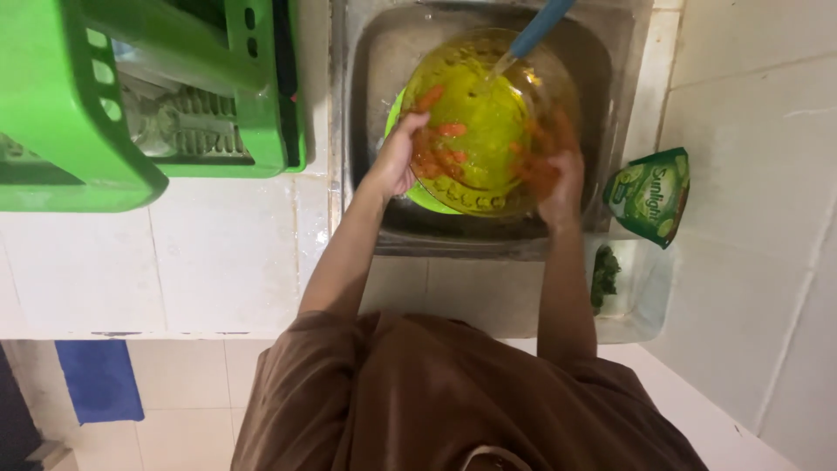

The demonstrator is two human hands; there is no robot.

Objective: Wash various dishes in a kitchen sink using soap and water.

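Nearest, the left hand (397,161) grasps the round, clear yellow-tinted glass bowl (488,122) at its nine o'clock rim; the right hand (558,179) grips at four o'clock. It sits tilted in the dull steel sink (375,70), with a blue tap spout (540,26) at one o'clock.

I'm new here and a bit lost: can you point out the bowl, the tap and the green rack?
bowl (475,131): head view, on its yellow inside.
tap (540,28): head view, on its blue spout.
green rack (65,148): head view, on its near corner wall.
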